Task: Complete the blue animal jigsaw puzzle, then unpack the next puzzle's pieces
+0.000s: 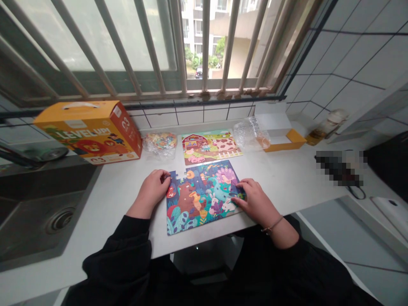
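Observation:
A jigsaw puzzle (204,195) with a night forest scene of a bear, rabbits and a peacock lies flat on the counter in front of me. A small notch shows white counter in its top edge, left of the middle. My left hand (153,192) is at the puzzle's upper left edge, its fingers curled and the thumb and forefinger closed against the border. My right hand (255,199) rests at the right edge, thumb and forefinger apart and touching the puzzle. Just beyond lies a farm picture (210,146) with a barn and a cow.
An orange box (91,134) stands at the back left, beside a plastic bag of loose puzzle pieces (160,143). Crumpled clear plastic (251,134) and an open white-and-orange box (283,138) sit at the back right, near a bottle (327,127). The sink (72,187) is left.

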Available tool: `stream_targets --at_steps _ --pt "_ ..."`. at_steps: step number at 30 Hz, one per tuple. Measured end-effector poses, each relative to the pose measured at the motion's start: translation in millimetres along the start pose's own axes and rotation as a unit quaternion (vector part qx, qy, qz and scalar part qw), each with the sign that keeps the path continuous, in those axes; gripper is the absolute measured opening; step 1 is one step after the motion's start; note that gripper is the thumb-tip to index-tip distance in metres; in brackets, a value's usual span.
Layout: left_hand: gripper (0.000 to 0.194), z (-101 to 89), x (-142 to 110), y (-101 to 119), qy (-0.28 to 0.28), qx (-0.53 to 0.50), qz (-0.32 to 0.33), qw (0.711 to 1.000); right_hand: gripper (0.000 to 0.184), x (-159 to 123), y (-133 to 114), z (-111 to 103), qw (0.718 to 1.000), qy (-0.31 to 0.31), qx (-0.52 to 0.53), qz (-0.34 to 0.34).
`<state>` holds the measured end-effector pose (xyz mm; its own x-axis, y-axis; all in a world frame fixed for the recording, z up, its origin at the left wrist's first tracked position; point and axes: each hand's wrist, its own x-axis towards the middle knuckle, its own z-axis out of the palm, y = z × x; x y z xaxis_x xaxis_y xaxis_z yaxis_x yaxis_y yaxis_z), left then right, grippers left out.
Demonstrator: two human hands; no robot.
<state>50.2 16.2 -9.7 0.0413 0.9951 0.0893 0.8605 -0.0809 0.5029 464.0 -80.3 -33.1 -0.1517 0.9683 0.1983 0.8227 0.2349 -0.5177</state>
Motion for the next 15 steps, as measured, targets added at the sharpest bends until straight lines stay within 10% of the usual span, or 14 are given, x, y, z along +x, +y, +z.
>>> stream_targets --at_steps 7,15 --pt "0.021 2.8 6 -3 0.009 -0.004 -0.007 1.000 0.034 55 -28 1 0.993 -0.108 0.002 -0.037" --pt "0.021 2.1 15 -6 -0.003 -0.001 -0.040 0.999 0.026 145 -108 61 0.984 -0.146 0.074 -0.075"
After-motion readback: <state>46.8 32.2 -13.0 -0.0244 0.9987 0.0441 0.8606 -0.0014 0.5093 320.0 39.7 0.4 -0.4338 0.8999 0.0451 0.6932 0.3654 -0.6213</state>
